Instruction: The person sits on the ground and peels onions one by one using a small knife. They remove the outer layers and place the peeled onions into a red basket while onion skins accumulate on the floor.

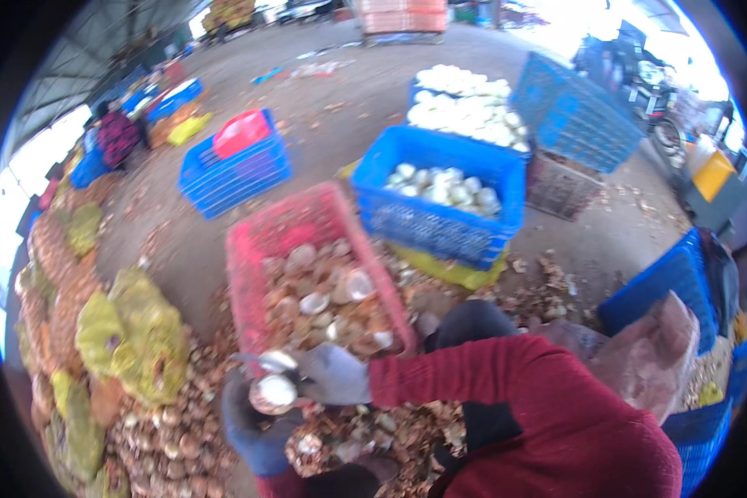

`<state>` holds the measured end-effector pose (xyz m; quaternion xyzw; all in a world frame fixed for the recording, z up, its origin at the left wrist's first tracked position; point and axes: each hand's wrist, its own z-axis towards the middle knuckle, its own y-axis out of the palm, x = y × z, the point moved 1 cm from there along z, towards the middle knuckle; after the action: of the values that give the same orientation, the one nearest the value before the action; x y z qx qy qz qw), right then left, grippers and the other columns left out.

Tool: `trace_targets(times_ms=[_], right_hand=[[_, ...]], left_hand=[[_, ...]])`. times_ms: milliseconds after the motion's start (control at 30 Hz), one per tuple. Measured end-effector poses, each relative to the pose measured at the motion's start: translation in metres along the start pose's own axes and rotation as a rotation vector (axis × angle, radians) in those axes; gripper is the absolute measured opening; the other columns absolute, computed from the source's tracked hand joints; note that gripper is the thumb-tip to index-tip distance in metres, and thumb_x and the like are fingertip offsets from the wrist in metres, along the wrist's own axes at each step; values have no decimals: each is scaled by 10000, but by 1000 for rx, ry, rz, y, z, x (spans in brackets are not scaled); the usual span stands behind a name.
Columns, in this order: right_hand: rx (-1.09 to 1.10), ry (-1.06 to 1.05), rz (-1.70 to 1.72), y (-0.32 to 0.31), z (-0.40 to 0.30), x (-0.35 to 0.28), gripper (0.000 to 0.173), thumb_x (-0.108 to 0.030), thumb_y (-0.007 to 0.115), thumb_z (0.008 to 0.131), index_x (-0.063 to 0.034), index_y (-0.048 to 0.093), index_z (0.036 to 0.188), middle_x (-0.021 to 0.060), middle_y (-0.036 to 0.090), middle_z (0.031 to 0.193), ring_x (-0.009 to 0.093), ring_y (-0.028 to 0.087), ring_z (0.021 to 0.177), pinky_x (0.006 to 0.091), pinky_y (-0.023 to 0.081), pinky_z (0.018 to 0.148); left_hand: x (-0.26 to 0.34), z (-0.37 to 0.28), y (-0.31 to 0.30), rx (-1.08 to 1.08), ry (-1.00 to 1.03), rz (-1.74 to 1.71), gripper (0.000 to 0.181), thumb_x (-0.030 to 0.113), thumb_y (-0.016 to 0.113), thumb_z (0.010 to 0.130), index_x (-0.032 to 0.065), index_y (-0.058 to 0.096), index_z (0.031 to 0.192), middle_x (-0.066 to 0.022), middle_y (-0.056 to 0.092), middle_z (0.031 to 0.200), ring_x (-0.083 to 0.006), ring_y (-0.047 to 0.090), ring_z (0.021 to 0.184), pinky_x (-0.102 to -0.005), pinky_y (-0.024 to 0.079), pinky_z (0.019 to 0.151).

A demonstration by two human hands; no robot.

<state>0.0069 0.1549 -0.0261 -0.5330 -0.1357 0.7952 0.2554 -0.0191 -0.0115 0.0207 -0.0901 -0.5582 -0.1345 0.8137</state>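
Note:
My gloved left hand [258, 429] is closed around a partly peeled onion [276, 392] whose white flesh faces up. Just above it, my gloved right hand [333, 375] grips a small knife [249, 358], its grey tip pointing left; a piece of white onion [278, 360] lies against the tool. Both hands are at the near edge of a pink plastic crate [239, 299], which holds onion skins and cut onion pieces. Beyond my right arm, a blue plastic crate [429, 227] contains peeled white onions [448, 190].
Unpeeled onions [174, 442] are heaped at lower left beside yellow mesh sacks [143, 336]. Another blue crate [236, 177] holds a red item. More peeled onions [467, 112] fill a crate beyond. A person [118, 137] sits far left. Onion skins litter the floor.

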Motion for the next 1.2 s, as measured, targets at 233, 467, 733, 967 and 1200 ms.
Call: trace_targets(times_ms=[233,467,733,967,1200], right_hand=[[-63,-97,-158,-38,-5,-6,301,-188,568,816,-39,498,1068,126,565,640,317,601,583,396,445,497],[-97,-18,-10,-28,-1,0,217,-173,549,845,-13,578,989,91,572,780,238,592,688,376,484,565],[-144,579,687,-42,0,-17,287,-273,613,860,-3,647,951,19,621,710,70,572,645,252,477,542],[-177,617,751,-49,2,-32,212,-145,547,872,14,611,996,37,591,672,89,544,466,214,428,348],[-147,-55,-202,-37,-14,-15,414,-166,609,816,-112,507,1214,114,618,701,301,623,620,393,495,562]], left_hand=[[5,-3,32,22,179,906,688,32,758,600,32,521,1246,-142,583,1156,-226,611,951,-320,516,748],[-16,4,12,-26,-38,378,693,-6,732,540,-2,558,1211,-95,601,1063,-190,602,852,-302,515,739],[-5,6,20,4,-548,-423,578,-64,573,668,-69,502,1241,-165,615,1096,-228,623,981,-318,517,834],[3,8,19,-39,-527,-146,553,-54,736,624,-55,548,1144,-102,650,939,-152,643,794,-272,538,712],[-14,1,18,38,-637,-484,474,-20,650,693,-65,534,1150,-125,653,917,-185,657,738,-263,531,593]])
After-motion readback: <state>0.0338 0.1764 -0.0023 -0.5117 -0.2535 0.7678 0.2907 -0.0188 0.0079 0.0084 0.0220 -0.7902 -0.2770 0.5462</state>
